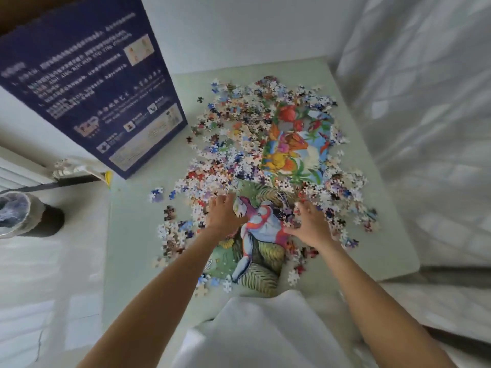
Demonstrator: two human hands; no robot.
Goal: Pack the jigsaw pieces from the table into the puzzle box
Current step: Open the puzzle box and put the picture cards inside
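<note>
The puzzle box point(87, 83) stands at the far left corner of the pale green table point(127, 235), dark blue, tilted in this wide view so that its long axis runs from the upper left down toward the near right, its lower corner resting on the tabletop just left of the pile; its printed face is turned toward the camera, covered in lines of white writing with small logos and a pale panel, all too blurred to read; no brand can be made out

The jigsaw pieces point(239, 123) lie loose in a broad heap over the middle and far part of the table, spreading toward the right edge; two picture sheets lie among them, a bright one with red, orange and blue figures point(297, 144) farther off, and a nearer one showing a red and silver figure point(257, 235), its long axis running toward the person

The left hand point(223, 216) lies flat, fingers spread and released, on pieces at the near sheet's left edge; the right hand point(310, 227) is curled with fingers bent over pieces at its right edge, though whether it grips any cannot be told; a white cloth point(265, 333) lies at the near edge
</note>
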